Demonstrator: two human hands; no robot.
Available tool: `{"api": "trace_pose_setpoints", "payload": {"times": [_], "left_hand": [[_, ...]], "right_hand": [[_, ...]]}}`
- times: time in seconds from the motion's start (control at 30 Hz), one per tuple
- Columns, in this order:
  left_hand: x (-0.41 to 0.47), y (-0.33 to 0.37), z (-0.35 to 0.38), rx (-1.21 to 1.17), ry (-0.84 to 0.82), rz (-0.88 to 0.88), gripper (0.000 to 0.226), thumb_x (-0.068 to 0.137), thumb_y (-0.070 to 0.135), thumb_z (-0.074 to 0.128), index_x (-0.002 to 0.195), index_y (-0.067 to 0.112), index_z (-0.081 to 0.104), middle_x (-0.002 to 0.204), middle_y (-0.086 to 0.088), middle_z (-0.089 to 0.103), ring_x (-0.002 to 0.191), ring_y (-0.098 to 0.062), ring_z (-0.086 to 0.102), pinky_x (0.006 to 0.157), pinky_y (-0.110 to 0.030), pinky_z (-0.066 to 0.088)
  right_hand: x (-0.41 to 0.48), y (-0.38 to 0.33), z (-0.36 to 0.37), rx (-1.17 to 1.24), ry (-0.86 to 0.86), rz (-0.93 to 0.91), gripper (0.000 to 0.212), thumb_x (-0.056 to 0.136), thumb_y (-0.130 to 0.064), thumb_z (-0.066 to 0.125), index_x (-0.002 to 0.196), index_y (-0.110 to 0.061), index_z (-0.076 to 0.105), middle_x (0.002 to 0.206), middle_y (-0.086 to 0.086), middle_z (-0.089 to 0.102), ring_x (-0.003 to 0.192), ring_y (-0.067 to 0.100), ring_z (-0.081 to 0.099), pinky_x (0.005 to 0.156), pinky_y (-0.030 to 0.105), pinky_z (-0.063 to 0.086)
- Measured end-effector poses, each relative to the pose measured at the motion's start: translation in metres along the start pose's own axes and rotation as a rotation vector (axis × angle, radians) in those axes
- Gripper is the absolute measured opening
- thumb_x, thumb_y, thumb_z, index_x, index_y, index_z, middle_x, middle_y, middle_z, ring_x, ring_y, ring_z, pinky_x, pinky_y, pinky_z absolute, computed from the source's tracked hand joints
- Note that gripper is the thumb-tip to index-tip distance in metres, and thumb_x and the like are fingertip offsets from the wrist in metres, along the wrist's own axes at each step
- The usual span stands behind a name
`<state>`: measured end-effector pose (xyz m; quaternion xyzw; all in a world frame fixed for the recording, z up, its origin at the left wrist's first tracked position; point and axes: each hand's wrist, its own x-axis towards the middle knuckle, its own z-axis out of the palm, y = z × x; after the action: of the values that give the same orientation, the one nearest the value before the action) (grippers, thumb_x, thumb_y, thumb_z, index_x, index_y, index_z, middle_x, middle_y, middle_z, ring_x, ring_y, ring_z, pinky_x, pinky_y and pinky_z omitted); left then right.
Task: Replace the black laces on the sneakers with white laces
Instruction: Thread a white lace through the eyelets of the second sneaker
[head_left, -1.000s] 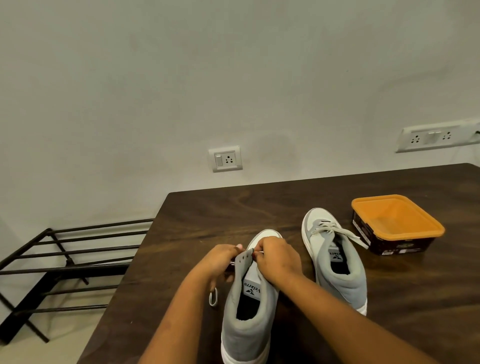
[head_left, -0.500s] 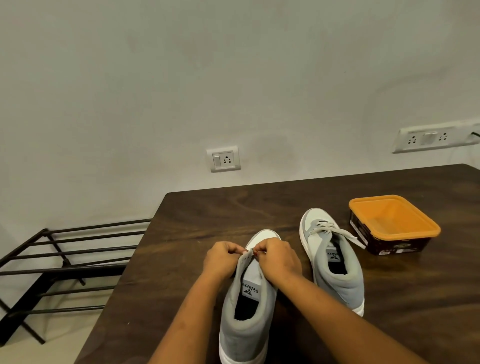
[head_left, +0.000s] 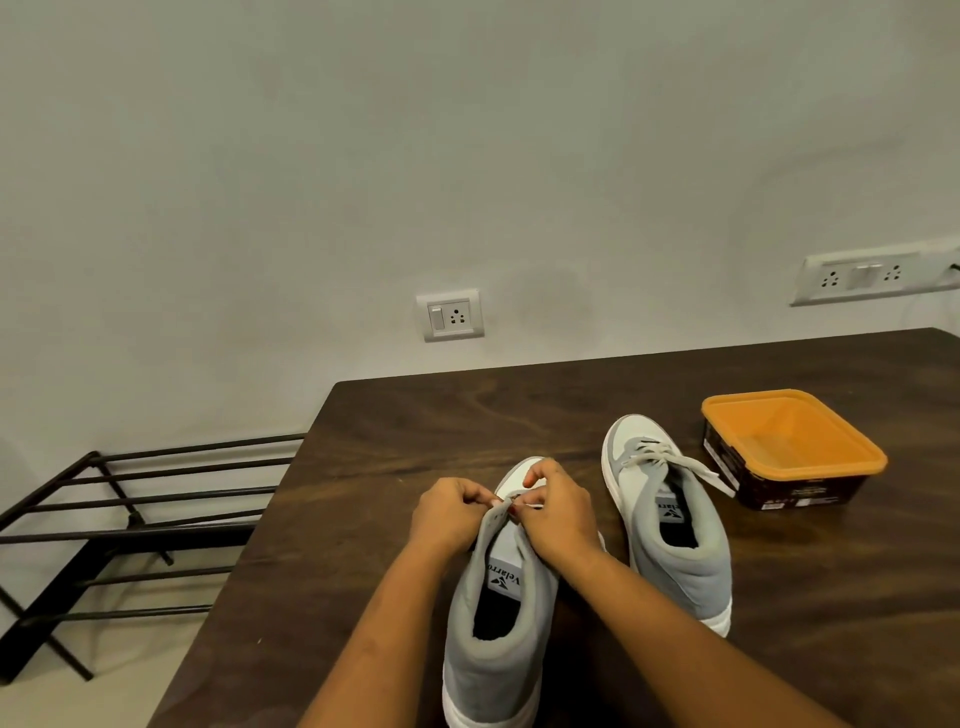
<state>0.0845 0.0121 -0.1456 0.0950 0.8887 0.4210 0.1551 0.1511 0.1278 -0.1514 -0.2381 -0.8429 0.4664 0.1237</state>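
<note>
both hands have drawn together over the tongue since 1 second ago, and the lace loop beside the shoe has gone from view. my left hand (head_left: 449, 512) pinches the top edge of the near sneaker (head_left: 493, 649); my right hand (head_left: 558, 512) pinches the white lace (head_left: 530, 505) at its eyelets. if that pinch slips, i'd guess the end backs out. the second sneaker (head_left: 675, 535) wears white lace. the orange tub (head_left: 779, 491) looks empty.
</note>
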Motion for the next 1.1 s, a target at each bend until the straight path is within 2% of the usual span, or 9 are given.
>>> {"api": "trace_pose_setpoints", "payload": {"times": [0.1, 0.27, 0.5, 0.57, 0.63, 0.73, 0.8, 0.97, 1.1], "left_hand": [[-0.001, 0.002, 0.001, 0.006, 0.02, 0.018, 0.021, 0.082, 0.014, 0.058, 0.071, 0.023, 0.073, 0.073, 0.003, 0.07, 0.063, -0.012, 0.058, 0.059, -0.026, 0.05], [-0.004, 0.005, 0.008, -0.05, 0.117, 0.009, 0.018, 0.084, 0.012, 0.054, 0.07, 0.021, 0.062, 0.081, -0.001, 0.066, 0.076, -0.019, 0.058, 0.07, -0.029, 0.046], [-0.017, 0.043, -0.055, -1.444, 0.576, -0.012, 0.018, 0.099, 0.006, 0.027, 0.094, 0.014, 0.043, 0.083, -0.003, 0.055, 0.058, -0.015, 0.052, 0.056, -0.024, 0.045], [-0.02, 0.037, -0.073, -1.247, 0.665, 0.021, 0.026, 0.1, 0.008, 0.028, 0.084, 0.021, 0.044, 0.077, 0.0, 0.053, 0.054, -0.01, 0.041, 0.048, -0.019, 0.035], [-0.02, 0.025, -0.068, -0.768, 0.583, 0.074, 0.029, 0.099, 0.008, 0.035, 0.079, 0.024, 0.047, 0.08, -0.001, 0.056, 0.058, -0.012, 0.043, 0.052, -0.021, 0.034], [-0.009, 0.003, -0.035, 0.015, 0.129, 0.194, 0.014, 0.094, 0.018, 0.052, 0.083, 0.024, 0.056, 0.092, -0.003, 0.062, 0.083, -0.02, 0.056, 0.073, -0.03, 0.043], [-0.006, 0.0, -0.014, 0.282, -0.097, 0.154, 0.011, 0.094, 0.029, 0.052, 0.095, 0.023, 0.062, 0.105, -0.003, 0.064, 0.095, -0.019, 0.058, 0.079, -0.028, 0.043], [0.001, 0.005, -0.003, 0.299, -0.064, 0.179, 0.019, 0.091, 0.02, 0.054, 0.073, 0.025, 0.057, 0.089, -0.002, 0.066, 0.085, -0.02, 0.058, 0.072, -0.026, 0.041], [-0.009, 0.025, -0.014, -0.49, 0.205, 0.181, 0.031, 0.095, 0.004, 0.042, 0.071, 0.021, 0.052, 0.071, 0.003, 0.051, 0.069, -0.014, 0.047, 0.061, -0.022, 0.038]], "right_hand": [[0.004, 0.001, -0.002, -0.025, -0.028, -0.033, 0.033, 0.083, -0.005, 0.061, 0.078, -0.035, 0.047, 0.086, -0.002, 0.067, 0.085, 0.014, 0.062, 0.073, 0.031, 0.052], [0.007, -0.001, -0.004, -0.17, -0.148, -0.096, 0.033, 0.089, -0.012, 0.047, 0.097, -0.034, 0.069, 0.101, -0.008, 0.068, 0.096, 0.015, 0.062, 0.085, 0.029, 0.05], [0.014, 0.001, -0.015, -0.246, -0.25, -0.083, 0.024, 0.088, -0.024, 0.052, 0.087, -0.042, 0.068, 0.089, -0.016, 0.065, 0.095, 0.01, 0.061, 0.087, 0.031, 0.049], [0.015, 0.002, -0.016, -0.256, -0.269, -0.083, 0.025, 0.087, -0.025, 0.051, 0.081, -0.045, 0.065, 0.084, -0.018, 0.062, 0.095, 0.01, 0.06, 0.088, 0.032, 0.049], [0.016, 0.002, -0.015, -0.273, -0.279, -0.085, 0.026, 0.087, -0.025, 0.049, 0.082, -0.045, 0.064, 0.083, -0.019, 0.061, 0.095, 0.011, 0.06, 0.088, 0.033, 0.05], [0.015, 0.002, -0.015, -0.278, -0.273, -0.09, 0.026, 0.086, -0.024, 0.048, 0.088, -0.043, 0.066, 0.093, -0.016, 0.066, 0.096, 0.012, 0.06, 0.088, 0.033, 0.049], [0.015, 0.003, -0.014, -0.272, -0.268, -0.091, 0.026, 0.085, -0.025, 0.048, 0.089, -0.043, 0.066, 0.097, -0.014, 0.068, 0.096, 0.013, 0.061, 0.088, 0.035, 0.05], [0.017, 0.007, -0.011, -0.279, -0.267, -0.087, 0.027, 0.086, -0.026, 0.047, 0.096, -0.042, 0.067, 0.102, -0.012, 0.069, 0.099, 0.014, 0.061, 0.091, 0.036, 0.049], [0.021, 0.008, -0.013, -0.305, -0.271, -0.095, 0.022, 0.087, -0.031, 0.05, 0.097, -0.043, 0.066, 0.103, -0.016, 0.067, 0.101, 0.012, 0.06, 0.089, 0.034, 0.048]]}}
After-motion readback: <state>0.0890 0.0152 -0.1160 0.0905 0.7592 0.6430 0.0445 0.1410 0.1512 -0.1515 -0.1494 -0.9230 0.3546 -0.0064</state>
